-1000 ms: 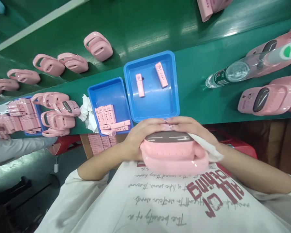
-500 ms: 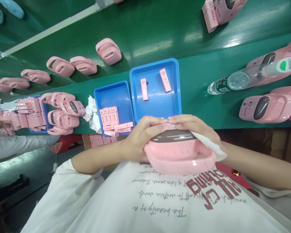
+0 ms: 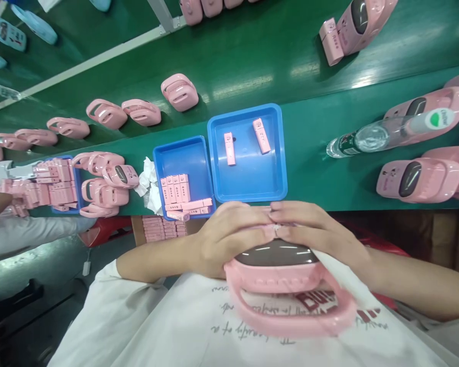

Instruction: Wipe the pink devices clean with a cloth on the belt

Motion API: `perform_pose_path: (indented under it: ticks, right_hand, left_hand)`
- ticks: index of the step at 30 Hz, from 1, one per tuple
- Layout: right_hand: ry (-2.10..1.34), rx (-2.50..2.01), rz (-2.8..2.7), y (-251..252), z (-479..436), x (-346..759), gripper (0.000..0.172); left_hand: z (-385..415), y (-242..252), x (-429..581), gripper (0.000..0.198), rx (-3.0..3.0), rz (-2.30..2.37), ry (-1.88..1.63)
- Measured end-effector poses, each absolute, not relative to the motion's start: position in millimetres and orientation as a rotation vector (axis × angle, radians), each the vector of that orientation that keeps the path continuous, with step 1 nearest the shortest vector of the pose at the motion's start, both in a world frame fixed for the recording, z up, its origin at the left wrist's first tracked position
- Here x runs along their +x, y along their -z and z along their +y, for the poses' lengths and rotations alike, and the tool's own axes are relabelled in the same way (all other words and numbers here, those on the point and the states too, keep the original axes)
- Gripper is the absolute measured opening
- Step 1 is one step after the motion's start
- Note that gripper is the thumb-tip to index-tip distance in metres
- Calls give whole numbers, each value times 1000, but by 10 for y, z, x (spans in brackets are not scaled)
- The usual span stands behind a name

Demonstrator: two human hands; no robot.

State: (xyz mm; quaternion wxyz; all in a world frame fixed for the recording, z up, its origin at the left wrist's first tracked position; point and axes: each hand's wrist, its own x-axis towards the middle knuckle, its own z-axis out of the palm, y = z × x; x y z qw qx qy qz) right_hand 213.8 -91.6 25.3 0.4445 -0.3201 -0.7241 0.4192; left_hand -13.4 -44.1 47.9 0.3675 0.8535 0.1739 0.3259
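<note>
Your left hand and right hand clasp the pink loop-handled device, fingers wrapped over its end; likely light, stiff, slick, so hold its sides

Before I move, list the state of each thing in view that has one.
Pink case, held, handle toward the shirt
Left grip, closed on its left side
Right grip, closed on its right side
Screen, dark, with reflections
Small blue tray, partly filled with pink sticks
Big blue tray, holding two more, lying apart
Bottle, capped, fill unclear
White paper, crumpled
Cardboard box, open
</note>
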Motion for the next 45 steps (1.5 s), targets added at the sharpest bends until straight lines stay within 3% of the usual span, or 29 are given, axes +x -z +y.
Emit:
perform_pose_path:
  ticks: [4, 6, 8, 13, 17, 21, 27, 32, 41, 45]
  right_hand:
    - [-1167, -848, -1702, -161, -850, 2074, 44]
    - [-1225, -896, -1667, -31, -787, 2034, 62]
    - [-1270, -959, -1634, 122, -711, 2012, 76]
    - [-1429, -1028, -1513, 588, -368, 2078, 85]
    - [-1358, -1662, -1433, 974, 99, 2129, 65]
    - [-1143, -2265, -1694, 1211, 524, 1971, 30]
    - [-1186, -2381, -1774, 1377, 832, 1683, 38]
    - [-1269, -2299, -1767, 1328, 1144, 1928, 33]
    - [-1012, -2457, -1536, 1391, 2406, 1999, 47]
    - [-1017, -2422, -1481, 1544, 2633, 1813, 49]
  left_hand:
    - [-430, -364, -154, 71, 2106, 539, -822]
    - [-382, -246, -160, 85, 2042, 589, -753]
    - [-313, -128, -164, 86, 1984, 684, -685]
    - [-89, 157, -210, 80, 1919, 960, -570]
    - [162, 416, -282, 80, 1555, 1214, -650]
    - [691, 712, -253, 77, 1416, 1415, -858]
    - [1929, 1207, 202, 66, 1302, 1657, -1039]
    - [2600, 1498, 578, 73, 1210, 1900, -1074]
    - [2590, 1688, 529, 87, 1266, 1883, -904]
    - [2386, 1530, 28, 72, 1467, 1794, -934]
